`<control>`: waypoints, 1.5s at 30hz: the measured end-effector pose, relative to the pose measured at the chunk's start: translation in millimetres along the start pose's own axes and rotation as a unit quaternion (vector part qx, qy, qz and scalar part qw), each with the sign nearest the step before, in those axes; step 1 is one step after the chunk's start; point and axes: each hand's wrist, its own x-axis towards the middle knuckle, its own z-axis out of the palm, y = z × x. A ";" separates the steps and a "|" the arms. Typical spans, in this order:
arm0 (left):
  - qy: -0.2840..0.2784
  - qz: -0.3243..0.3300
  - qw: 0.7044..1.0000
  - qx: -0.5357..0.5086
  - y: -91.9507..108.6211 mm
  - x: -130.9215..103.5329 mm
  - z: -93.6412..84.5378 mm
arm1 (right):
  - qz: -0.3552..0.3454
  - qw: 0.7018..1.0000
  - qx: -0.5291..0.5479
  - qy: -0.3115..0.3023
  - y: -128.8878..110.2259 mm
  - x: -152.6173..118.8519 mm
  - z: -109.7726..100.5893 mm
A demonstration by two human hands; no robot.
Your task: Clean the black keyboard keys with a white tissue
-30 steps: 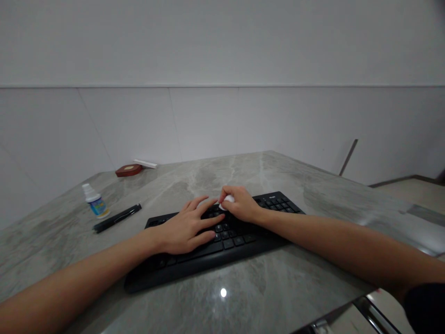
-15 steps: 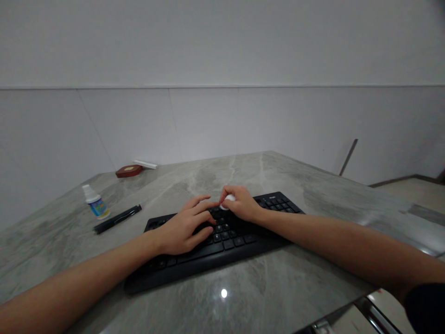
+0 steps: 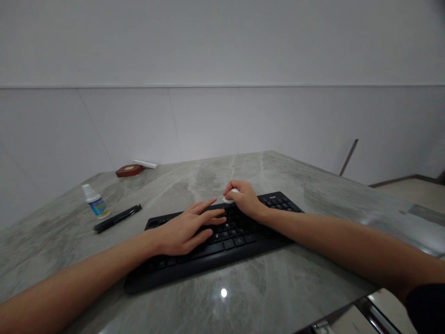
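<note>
A black keyboard (image 3: pixel 212 260) lies at a slant on the grey marbled table. My left hand (image 3: pixel 186 228) rests over its left and middle keys, palm down, fingers stretched toward the right and holding nothing. Near the keyboard's back edge, my right hand (image 3: pixel 248 203) is closed around a small soft-looking white pad or wad (image 3: pixel 227 201). Most of that white thing is hidden by the fingers, so its exact kind is unclear. The left fingertips are close to it, and a small gap shows between the hands.
To the left stand a small white-capped bottle with a blue label (image 3: pixel 98 206) and, beside it, a long black slim object (image 3: pixel 118 218). Farther back lie a reddish-brown case (image 3: pixel 128 171) and a white strip (image 3: pixel 146 164) by the wall. A shiny metal-edged object (image 3: pixel 373 315) is at lower right.
My right hand has moved slightly back and to the right with the white pad, away from the left fingertips. My left fingers have straightened and spread forward. The keyboard stays put.
</note>
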 end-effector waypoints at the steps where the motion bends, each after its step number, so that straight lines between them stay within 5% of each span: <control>1: 0.008 0.004 1.000 -0.008 -0.1 -0.1 0.6 | 0.001 1.000 0.001 -0.002 0.1 0.0 -0.1; 7: 0.064 -0.009 0.998 0.012 4.2 1.4 0.6 | -0.001 1.000 0.001 -0.008 0.2 -0.4 0.1; 18: -0.023 -0.041 0.994 0.102 -3.5 2.6 2.9 | -0.002 1.000 -0.004 -0.007 0.3 -1.7 0.8; 30: 0.004 -0.114 0.987 0.109 -5.3 -0.1 8.3 | -0.001 1.000 -0.004 -0.014 -1.7 -2.2 0.7; 45: -0.041 0.050 0.997 -0.040 1.2 4.5 -5.5 | -0.009 0.998 -0.032 -0.062 -5.9 -7.3 -2.9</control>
